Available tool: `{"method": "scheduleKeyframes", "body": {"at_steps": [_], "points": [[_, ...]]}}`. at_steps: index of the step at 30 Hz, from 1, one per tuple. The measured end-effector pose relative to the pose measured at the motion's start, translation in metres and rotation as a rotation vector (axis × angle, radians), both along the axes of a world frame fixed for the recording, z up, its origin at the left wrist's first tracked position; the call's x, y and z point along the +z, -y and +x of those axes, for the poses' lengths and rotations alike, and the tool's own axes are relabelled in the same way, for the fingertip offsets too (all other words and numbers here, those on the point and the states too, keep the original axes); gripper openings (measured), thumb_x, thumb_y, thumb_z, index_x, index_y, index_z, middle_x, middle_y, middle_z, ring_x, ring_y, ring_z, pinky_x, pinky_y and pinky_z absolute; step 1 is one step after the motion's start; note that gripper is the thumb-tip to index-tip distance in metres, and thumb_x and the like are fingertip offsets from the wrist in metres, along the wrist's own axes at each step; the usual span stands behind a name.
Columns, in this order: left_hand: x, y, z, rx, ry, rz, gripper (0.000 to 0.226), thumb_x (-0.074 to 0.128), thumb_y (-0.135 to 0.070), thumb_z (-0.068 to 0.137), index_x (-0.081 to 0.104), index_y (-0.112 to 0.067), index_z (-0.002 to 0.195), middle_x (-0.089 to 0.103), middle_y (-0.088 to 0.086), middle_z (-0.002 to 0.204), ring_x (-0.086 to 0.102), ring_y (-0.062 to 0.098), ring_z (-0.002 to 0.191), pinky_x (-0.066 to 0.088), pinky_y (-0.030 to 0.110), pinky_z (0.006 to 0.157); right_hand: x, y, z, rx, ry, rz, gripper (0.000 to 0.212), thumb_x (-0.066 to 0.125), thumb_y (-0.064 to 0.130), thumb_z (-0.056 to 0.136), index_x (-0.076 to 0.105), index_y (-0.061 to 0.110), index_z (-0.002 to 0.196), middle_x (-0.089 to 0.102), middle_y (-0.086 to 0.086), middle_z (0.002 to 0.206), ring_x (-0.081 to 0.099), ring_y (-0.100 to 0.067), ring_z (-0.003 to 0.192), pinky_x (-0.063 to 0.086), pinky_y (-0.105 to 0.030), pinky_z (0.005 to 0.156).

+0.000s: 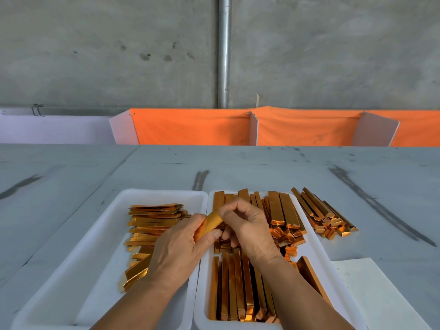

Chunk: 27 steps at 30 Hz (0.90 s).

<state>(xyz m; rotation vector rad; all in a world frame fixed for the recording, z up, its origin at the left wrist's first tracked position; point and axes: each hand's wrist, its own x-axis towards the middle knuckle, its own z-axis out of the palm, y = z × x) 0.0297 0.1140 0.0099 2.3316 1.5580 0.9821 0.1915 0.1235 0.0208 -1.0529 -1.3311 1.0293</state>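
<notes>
- Gold card sleeve [212,223] sits between my two hands, lifted above the line where the two white trays meet, and it tilts up toward the right.
- My left hand [181,246] grips its lower end: my thumb lies along the near side and my curled fingers wrap the far side.
- My right hand [245,225] pinches the upper end, with my fingers bent over the top of the sleeve and my thumb tucked under it.
- I cannot tell from here whether the sleeve is folded flat or partly opened, because my fingers hide most of it.
- Under my left wrist is the left tray [157,192], which holds a stack of flat gold blanks [152,222] lying crosswise, some of them slipping toward me at the near end.
- Below my right forearm is the right tray [314,246], touching the left one; it is full of shaped gold boxes [238,294], laid lengthwise at the near end and jumbled further back.
- Just beside the right tray, on the grey table [262,167], lies a loose pile of gold boxes [321,215].
- A white sheet of paper [371,289] with faint writing lies near the right tray's near corner.
- At the table's far edge hangs an orange cloth [190,127], and a metal pipe [224,51] runs up the concrete wall behind it.
</notes>
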Motion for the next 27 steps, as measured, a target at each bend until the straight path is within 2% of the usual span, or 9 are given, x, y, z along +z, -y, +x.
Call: {"method": "scheduleKeyframes", "body": {"at_steps": [4, 8, 10, 12, 15, 19, 22, 27], "points": [[-0.0011, -0.0003, 0.0001, -0.002, -0.011, 0.004, 0.028, 0.047, -0.060, 0.088, 0.048, -0.032, 0.093, 0.047, -0.010, 0.073, 0.049, 0.007, 0.065, 0.032, 0.014, 0.055, 0.0004, 0.0000, -0.0008, 0.003, 0.001, -0.009, 0.011, 0.069, 0.017, 0.091, 0.066, 0.014, 0.081, 0.061, -0.004, 0.064, 0.057, -0.015, 0.053, 0.043, -0.024, 0.042], [-0.0030, -0.0022, 0.0000, 0.014, -0.024, 0.014, 0.038, 0.040, -0.066, 0.084, 0.050, -0.032, 0.099, 0.047, -0.012, 0.074, 0.049, 0.005, 0.066, 0.032, 0.014, 0.055, 0.0008, -0.0001, -0.0018, -0.004, 0.021, -0.020, 0.010, 0.069, 0.018, 0.091, 0.067, 0.019, 0.082, 0.061, -0.001, 0.064, 0.057, -0.013, 0.052, 0.043, -0.023, 0.042], [-0.0041, -0.0026, 0.0003, 0.019, -0.019, 0.025, 0.045, 0.040, -0.066, 0.085, 0.052, -0.035, 0.114, 0.052, -0.015, 0.082, 0.052, 0.003, 0.073, 0.037, 0.013, 0.059, 0.0004, -0.0006, -0.0015, -0.011, 0.029, -0.027, 0.011, 0.069, 0.018, 0.092, 0.067, 0.021, 0.081, 0.061, 0.002, 0.063, 0.057, -0.012, 0.052, 0.042, -0.022, 0.042], [-0.0045, -0.0025, 0.0004, 0.015, 0.005, 0.026, 0.054, 0.042, -0.065, 0.087, 0.043, -0.041, 0.134, 0.057, -0.017, 0.099, 0.056, 0.003, 0.086, 0.049, 0.021, 0.070, -0.0001, -0.0011, -0.0009, -0.019, 0.046, -0.030, 0.011, 0.068, 0.018, 0.092, 0.068, 0.022, 0.082, 0.061, 0.003, 0.063, 0.057, -0.011, 0.052, 0.043, -0.022, 0.042], [-0.0043, -0.0026, 0.0006, 0.006, 0.002, 0.039, 0.061, 0.038, -0.067, 0.085, 0.038, -0.042, 0.141, 0.059, -0.015, 0.104, 0.057, 0.004, 0.090, 0.052, 0.027, 0.076, -0.0004, -0.0011, -0.0009, -0.023, 0.065, -0.027, 0.008, 0.066, 0.021, 0.094, 0.068, 0.021, 0.086, 0.062, 0.001, 0.064, 0.057, -0.012, 0.052, 0.043, -0.022, 0.042], [-0.0046, -0.0037, 0.0019, 0.006, 0.016, 0.034, 0.066, 0.034, -0.069, 0.083, 0.040, -0.040, 0.141, 0.060, -0.015, 0.106, 0.057, 0.005, 0.093, 0.052, 0.027, 0.077, 0.0033, -0.0014, -0.0002, -0.034, -0.037, -0.062, 0.017, 0.048, 0.027, 0.104, 0.062, 0.017, 0.103, 0.061, -0.008, 0.060, 0.051, -0.020, 0.046, 0.041, -0.025, 0.041], [-0.0054, -0.0041, 0.0017, 0.010, 0.032, 0.020, 0.068, 0.033, -0.071, 0.082, 0.040, -0.040, 0.142, 0.059, -0.015, 0.109, 0.056, 0.005, 0.096, 0.052, 0.027, 0.079, 0.0066, -0.0034, 0.0036, -0.087, -0.181, -0.143, 0.023, 0.037, 0.016, 0.106, 0.060, 0.014, 0.108, 0.062, -0.008, 0.066, 0.054, -0.016, 0.043, 0.041, -0.024, 0.037], [-0.0062, -0.0040, 0.0014, 0.012, 0.017, 0.014, 0.069, 0.031, -0.071, 0.083, 0.037, -0.040, 0.144, 0.059, -0.015, 0.112, 0.055, 0.004, 0.098, 0.053, 0.026, 0.079, 0.0048, -0.0041, 0.0070, -0.015, -0.269, -0.302, 0.023, 0.040, 0.009, 0.103, 0.062, 0.006, 0.109, 0.067, -0.003, 0.066, 0.056, -0.015, 0.050, 0.043, -0.023, 0.041]]}}
